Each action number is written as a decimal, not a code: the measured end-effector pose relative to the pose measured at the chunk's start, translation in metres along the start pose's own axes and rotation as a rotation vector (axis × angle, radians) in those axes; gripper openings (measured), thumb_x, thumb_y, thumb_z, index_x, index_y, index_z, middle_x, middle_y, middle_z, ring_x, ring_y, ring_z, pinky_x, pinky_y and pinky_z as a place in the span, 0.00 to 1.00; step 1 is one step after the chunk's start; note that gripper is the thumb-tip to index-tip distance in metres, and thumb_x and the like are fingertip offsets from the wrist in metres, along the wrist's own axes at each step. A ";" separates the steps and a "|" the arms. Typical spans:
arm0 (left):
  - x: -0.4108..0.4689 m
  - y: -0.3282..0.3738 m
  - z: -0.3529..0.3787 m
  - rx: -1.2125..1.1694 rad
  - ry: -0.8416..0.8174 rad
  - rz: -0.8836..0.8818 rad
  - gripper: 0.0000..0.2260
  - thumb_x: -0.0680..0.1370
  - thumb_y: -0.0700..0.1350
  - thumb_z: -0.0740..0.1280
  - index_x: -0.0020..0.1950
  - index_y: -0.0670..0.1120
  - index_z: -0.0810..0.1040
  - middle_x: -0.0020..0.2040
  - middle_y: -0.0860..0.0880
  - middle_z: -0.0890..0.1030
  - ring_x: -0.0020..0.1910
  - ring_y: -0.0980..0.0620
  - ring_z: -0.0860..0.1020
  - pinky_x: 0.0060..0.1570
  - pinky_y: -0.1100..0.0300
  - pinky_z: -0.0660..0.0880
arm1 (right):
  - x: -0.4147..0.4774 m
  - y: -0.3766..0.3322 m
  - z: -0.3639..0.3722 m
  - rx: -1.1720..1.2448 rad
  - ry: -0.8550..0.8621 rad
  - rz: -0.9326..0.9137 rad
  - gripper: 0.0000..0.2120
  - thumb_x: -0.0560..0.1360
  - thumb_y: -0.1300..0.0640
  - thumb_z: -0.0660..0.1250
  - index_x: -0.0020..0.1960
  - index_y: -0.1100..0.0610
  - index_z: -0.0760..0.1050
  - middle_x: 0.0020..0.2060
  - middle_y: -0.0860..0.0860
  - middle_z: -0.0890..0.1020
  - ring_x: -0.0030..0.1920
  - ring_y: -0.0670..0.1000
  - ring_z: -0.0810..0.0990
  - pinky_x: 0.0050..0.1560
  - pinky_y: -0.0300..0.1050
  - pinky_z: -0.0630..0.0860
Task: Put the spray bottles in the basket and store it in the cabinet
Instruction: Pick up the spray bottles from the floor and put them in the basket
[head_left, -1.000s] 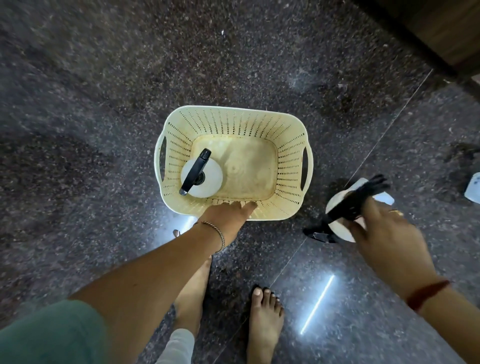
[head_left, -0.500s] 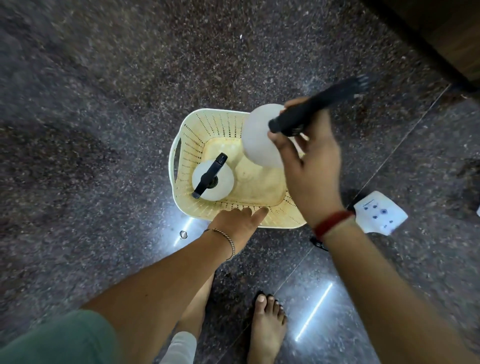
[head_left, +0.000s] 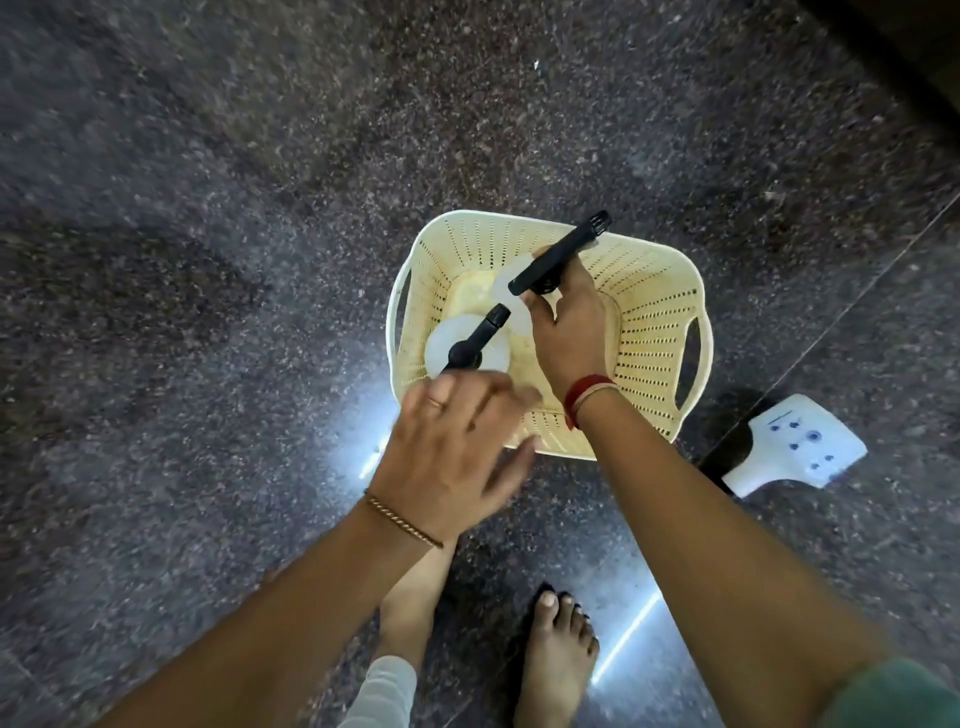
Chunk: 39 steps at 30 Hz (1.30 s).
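A cream perforated basket (head_left: 649, 312) stands on the dark granite floor. One white spray bottle with a black trigger head (head_left: 470, 345) stands upright in its left part. My right hand (head_left: 569, 332) reaches down inside the basket, shut on the neck of a second white spray bottle (head_left: 558, 257), whose black nozzle points up and right past the rim. My left hand (head_left: 454, 452) hovers above the basket's near left rim, blurred, fingers spread and holding nothing.
A white flat card with blue dots (head_left: 800, 444) lies on the floor right of the basket. My bare feet (head_left: 558, 649) stand just below it. Dark wooden furniture (head_left: 914, 47) fills the top right corner.
My right hand has lowered the second bottle from above the basket down into it. My left hand has let go of the near rim and lifted. The view shifted left.
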<state>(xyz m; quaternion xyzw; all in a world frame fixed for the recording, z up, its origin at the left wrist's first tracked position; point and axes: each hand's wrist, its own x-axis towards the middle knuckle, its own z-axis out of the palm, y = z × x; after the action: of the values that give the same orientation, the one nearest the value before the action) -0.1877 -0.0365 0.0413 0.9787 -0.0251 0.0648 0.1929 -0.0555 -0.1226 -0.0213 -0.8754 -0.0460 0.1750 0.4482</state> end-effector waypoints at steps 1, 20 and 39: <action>0.004 -0.004 -0.005 0.054 0.009 -0.095 0.18 0.74 0.56 0.62 0.59 0.49 0.69 0.49 0.45 0.78 0.45 0.47 0.74 0.41 0.54 0.71 | 0.001 0.000 0.003 0.012 -0.015 0.012 0.16 0.75 0.63 0.66 0.63 0.61 0.72 0.53 0.57 0.80 0.49 0.53 0.77 0.52 0.40 0.72; 0.035 -0.039 -0.011 0.000 -0.331 -0.487 0.10 0.77 0.49 0.64 0.50 0.42 0.74 0.45 0.42 0.76 0.40 0.35 0.78 0.35 0.52 0.70 | 0.002 -0.015 0.024 0.118 -0.087 0.054 0.18 0.74 0.66 0.65 0.63 0.59 0.71 0.56 0.55 0.78 0.52 0.48 0.75 0.59 0.47 0.74; 0.037 -0.018 -0.007 0.110 -0.359 -0.507 0.18 0.77 0.56 0.62 0.61 0.45 0.72 0.51 0.45 0.73 0.52 0.40 0.75 0.38 0.51 0.71 | -0.007 0.001 0.000 -0.036 -0.187 0.103 0.30 0.73 0.63 0.68 0.72 0.54 0.61 0.66 0.55 0.70 0.66 0.54 0.69 0.66 0.43 0.64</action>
<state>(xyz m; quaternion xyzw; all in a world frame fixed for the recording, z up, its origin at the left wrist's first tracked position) -0.1509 -0.0177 0.0462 0.9586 0.1896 -0.1580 0.1422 -0.0624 -0.1253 -0.0199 -0.8645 -0.0456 0.2779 0.4163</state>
